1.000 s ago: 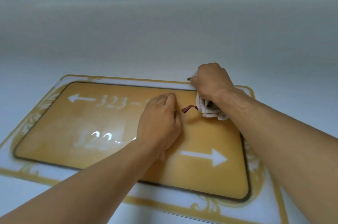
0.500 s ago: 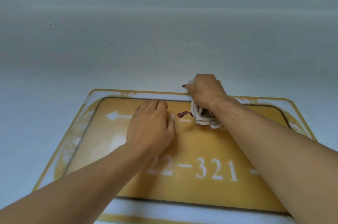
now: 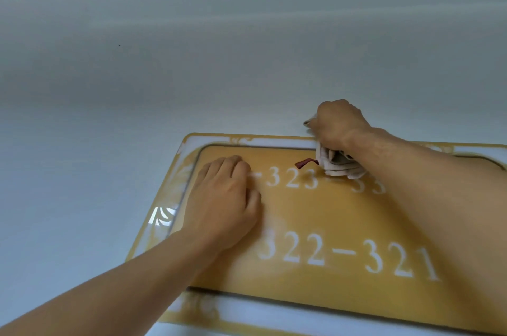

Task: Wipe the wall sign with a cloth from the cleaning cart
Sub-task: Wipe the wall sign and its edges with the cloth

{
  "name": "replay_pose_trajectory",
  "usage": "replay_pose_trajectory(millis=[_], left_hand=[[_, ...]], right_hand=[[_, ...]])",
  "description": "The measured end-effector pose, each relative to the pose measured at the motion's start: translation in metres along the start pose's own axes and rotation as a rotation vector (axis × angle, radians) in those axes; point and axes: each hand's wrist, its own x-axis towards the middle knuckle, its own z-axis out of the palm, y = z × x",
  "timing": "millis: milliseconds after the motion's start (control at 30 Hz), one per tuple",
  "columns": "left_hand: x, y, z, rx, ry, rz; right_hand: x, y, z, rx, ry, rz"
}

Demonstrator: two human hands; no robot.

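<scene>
The left hand (image 3: pixel 223 205) is lying palm down, its fingers (image 3: pixel 233 164) almost straight and close together, the bare forearm reaching in from the lower left. The right hand (image 3: pixel 338 123) is making a tight fist, its forearm coming from the right edge.

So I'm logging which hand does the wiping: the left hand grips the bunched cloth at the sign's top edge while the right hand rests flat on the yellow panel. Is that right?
Not quite: the hands are swapped. The head view shows the right hand gripping the bunched cloth at the top edge of the sign, while the left hand rests on the yellow panel.
</scene>
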Motion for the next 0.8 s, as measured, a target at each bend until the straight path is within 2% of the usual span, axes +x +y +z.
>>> replay_pose_trajectory(millis=[167, 367, 500, 633, 800], left_hand=[[-0.005, -0.003, -0.003, 0.035, -0.008, 0.031], [0.002, -0.027, -0.01, 0.033, 0.021, -0.049], [-0.001, -0.063, -0.019, 0.075, 0.018, -0.039], [-0.009, -0.112, -0.026, 0.05, 0.029, -0.136], [-0.015, -0.173, -0.03, 0.021, -0.016, -0.136]], right_hand=[[0.002, -0.006, 0.014, -0.073, 0.08, -0.069], [0.008, -0.049, 0.025, -0.017, 0.08, -0.156], [0.014, -0.085, 0.03, 0.035, 0.034, -0.153], [0.017, -0.124, 0.039, 0.04, 0.033, -0.152], [0.021, -0.177, 0.049, 0.055, 0.033, -0.162]])
